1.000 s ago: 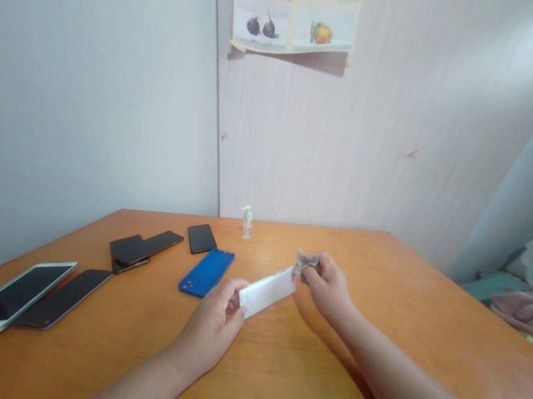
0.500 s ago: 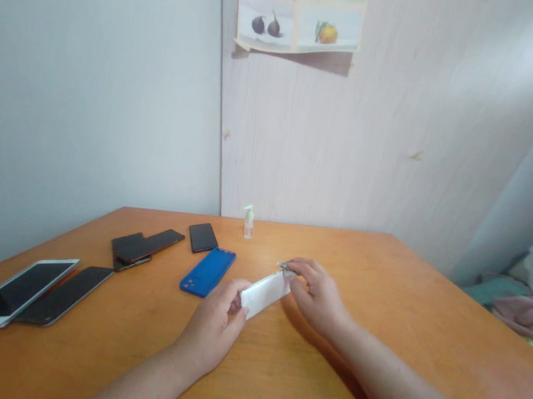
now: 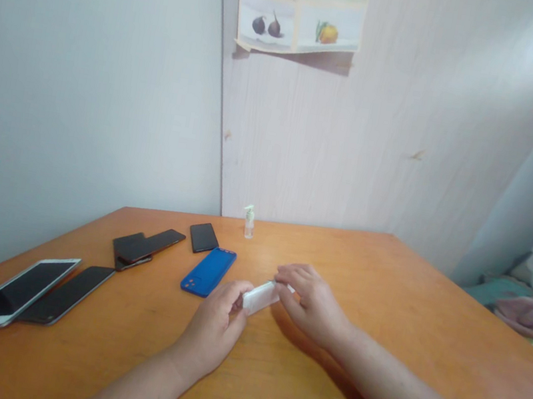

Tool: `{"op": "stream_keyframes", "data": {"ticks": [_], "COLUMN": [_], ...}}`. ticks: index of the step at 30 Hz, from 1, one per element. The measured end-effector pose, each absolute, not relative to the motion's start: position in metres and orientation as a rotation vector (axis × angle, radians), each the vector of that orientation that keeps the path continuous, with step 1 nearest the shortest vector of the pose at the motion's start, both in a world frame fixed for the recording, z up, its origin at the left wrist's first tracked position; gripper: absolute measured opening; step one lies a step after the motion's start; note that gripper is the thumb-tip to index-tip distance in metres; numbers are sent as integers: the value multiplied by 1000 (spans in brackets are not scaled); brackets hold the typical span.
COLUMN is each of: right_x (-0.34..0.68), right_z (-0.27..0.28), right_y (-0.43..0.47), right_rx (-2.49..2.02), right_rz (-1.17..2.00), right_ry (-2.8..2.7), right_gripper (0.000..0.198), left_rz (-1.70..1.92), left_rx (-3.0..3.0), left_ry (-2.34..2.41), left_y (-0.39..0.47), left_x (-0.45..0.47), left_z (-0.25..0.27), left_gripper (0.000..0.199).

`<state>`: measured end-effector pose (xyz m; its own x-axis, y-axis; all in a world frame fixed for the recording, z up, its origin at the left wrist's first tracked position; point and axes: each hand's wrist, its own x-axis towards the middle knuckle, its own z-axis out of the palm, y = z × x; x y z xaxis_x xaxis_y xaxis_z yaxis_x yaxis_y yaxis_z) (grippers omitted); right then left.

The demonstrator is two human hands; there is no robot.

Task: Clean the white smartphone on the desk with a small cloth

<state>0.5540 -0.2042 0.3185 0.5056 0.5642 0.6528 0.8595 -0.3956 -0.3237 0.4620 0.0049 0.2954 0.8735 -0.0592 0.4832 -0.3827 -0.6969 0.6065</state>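
Over the middle of the table [image 3: 267,388], my left hand [image 3: 216,326] pinches the near left end of a flat white phone-sized slab [image 3: 260,297]. The slab is tilted, and its exact kind is unclear. My right hand [image 3: 308,304] is closed over its far right end, with fingers on the top edge and thumb in front. The fingers hide that end, and whether a second small thing is among them cannot be seen. Just left of the slab, a blue phone case [image 3: 209,271] lies with its inside up.
Behind the case rests a dark phone [image 3: 203,237], and a small pump bottle [image 3: 249,222] stands at the back. To the left lie two stacked dark phones [image 3: 150,246], a white-framed tablet [image 3: 14,291] and a dark tablet-like device [image 3: 72,293]. Fabric [image 3: 531,319] is heaped beyond the right edge.
The white slab has tipped and shows a narrower face. My right hand has shifted slightly left and covers more of it. A small greyish piece seen at its fingertips is now hidden.
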Motion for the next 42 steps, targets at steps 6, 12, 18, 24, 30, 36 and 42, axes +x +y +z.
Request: {"op": "stream_keyframes", "data": {"ticks": [6,12,18,24,30,36,42], "right_x": [577,583,580,580,566,570,564], "right_z": [311,310,315,312,321,321,317], "right_y": [-216,-221,-222,-223,-217,-221,-216], "right_rx": [-2147,-2059,-1992,-2146,-2166,-2208,-2210], "right_rz": [-623,-677,-697,-651,-534,-532,-588], "right_ry": [-941,-700,-620,-733,-907,-835,-788], "right_gripper": [23,23,27,22,25,16,19], "left_rz": [555,518,512,511,514,523,551], "left_rx": [2299,2286,2274,2282,2288,2280,2269], "left_ry": [-301,-301,-293,-290,-308,-292,-295], "left_y": [6,5,4,5,4,2,1], "left_x": [462,462,462,463,463,462,462], "left_z": [295,296,296,296,296,298,300], "left_gripper": [25,21,20,20,20,21,22]}}
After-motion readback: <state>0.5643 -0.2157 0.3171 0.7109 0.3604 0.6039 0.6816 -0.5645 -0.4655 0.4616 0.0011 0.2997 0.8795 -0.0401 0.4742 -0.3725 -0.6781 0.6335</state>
